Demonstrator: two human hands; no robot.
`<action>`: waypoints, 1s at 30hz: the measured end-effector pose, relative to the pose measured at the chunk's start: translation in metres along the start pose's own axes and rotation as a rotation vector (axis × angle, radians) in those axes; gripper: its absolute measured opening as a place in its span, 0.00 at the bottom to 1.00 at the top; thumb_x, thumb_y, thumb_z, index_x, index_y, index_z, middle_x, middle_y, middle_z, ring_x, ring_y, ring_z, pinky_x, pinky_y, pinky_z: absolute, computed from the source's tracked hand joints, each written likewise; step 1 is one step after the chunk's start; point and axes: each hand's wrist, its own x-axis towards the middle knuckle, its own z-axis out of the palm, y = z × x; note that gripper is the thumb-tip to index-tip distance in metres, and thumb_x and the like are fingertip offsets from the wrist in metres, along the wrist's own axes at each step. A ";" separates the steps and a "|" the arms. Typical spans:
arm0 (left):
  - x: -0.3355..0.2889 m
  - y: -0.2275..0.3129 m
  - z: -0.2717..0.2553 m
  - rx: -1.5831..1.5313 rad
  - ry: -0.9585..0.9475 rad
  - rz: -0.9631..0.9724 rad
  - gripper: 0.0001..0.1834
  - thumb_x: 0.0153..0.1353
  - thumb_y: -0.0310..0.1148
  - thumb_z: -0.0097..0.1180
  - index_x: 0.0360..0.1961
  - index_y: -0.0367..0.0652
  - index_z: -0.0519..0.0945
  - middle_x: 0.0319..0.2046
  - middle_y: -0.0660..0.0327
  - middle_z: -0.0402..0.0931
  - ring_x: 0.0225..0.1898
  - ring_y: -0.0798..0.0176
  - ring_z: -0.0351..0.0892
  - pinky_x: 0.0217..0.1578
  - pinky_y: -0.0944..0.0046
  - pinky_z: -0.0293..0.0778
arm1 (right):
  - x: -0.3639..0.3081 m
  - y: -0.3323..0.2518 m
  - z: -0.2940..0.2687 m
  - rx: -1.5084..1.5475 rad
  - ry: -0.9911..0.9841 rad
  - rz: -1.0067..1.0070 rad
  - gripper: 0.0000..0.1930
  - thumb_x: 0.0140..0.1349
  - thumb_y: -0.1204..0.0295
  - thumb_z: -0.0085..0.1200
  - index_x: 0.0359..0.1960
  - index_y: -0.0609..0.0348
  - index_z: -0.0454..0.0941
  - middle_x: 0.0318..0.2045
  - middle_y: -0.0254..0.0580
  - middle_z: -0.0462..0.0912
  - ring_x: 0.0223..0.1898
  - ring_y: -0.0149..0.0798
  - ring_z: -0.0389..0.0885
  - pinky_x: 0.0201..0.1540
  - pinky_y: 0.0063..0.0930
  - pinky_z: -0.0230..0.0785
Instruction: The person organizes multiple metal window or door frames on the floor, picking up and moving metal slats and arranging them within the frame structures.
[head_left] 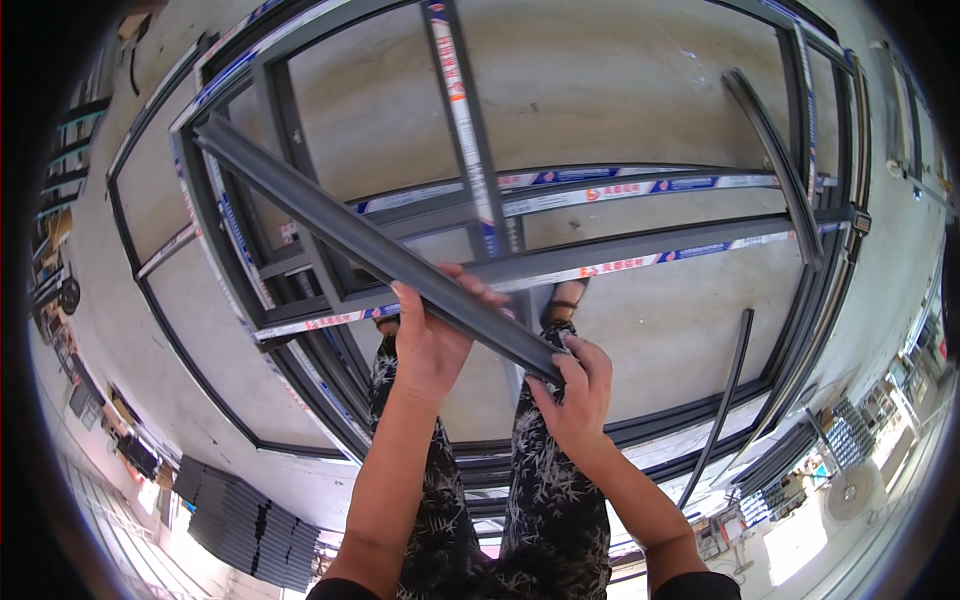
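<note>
A long dark grey metal profile strip [330, 222] slants across the view, from the far left down to the middle. My left hand [436, 335] is closed around its lower half, the thumb on the near side and the fingers reaching over the far side. At the strip's near right end, my right hand [577, 388] grips it between thumb and fingers. Beneath lies a large grey window frame [640, 248] with strips of printed protective film on its bars. The held strip passes above its left part; whether its far end touches the frame I cannot tell.
A second loose grey strip [775, 165] lies across the frame's right side. A thin dark bar [722, 400] leans at the lower right. More frames lie stacked below and to the left. Bundled profiles [245, 522] stand at the lower left. My legs are among the frames.
</note>
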 end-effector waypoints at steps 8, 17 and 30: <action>-0.008 0.051 -0.050 -0.125 -0.084 0.064 0.31 0.63 0.63 0.38 0.46 0.44 0.70 0.30 0.63 0.65 0.36 0.62 0.67 0.51 0.55 0.66 | 0.002 -0.045 0.028 0.199 -0.211 0.223 0.40 0.45 0.71 0.68 0.60 0.64 0.61 0.49 0.54 0.72 0.50 0.55 0.70 0.53 0.42 0.64; -0.007 0.038 -0.070 0.196 0.086 0.082 0.25 0.67 0.55 0.41 0.49 0.43 0.68 0.29 0.63 0.68 0.31 0.67 0.69 0.38 0.65 0.68 | -0.013 -0.018 0.037 0.356 -0.473 0.363 0.25 0.60 0.61 0.55 0.55 0.62 0.68 0.44 0.53 0.75 0.47 0.51 0.74 0.51 0.39 0.66; 0.066 -0.166 0.019 0.872 0.095 -0.185 0.15 0.64 0.42 0.53 0.42 0.41 0.70 0.23 0.65 0.69 0.20 0.73 0.68 0.22 0.71 0.64 | 0.025 0.395 -0.210 -0.671 0.026 0.600 0.17 0.51 0.70 0.56 0.44 0.58 0.77 0.38 0.52 0.78 0.41 0.52 0.76 0.45 0.44 0.70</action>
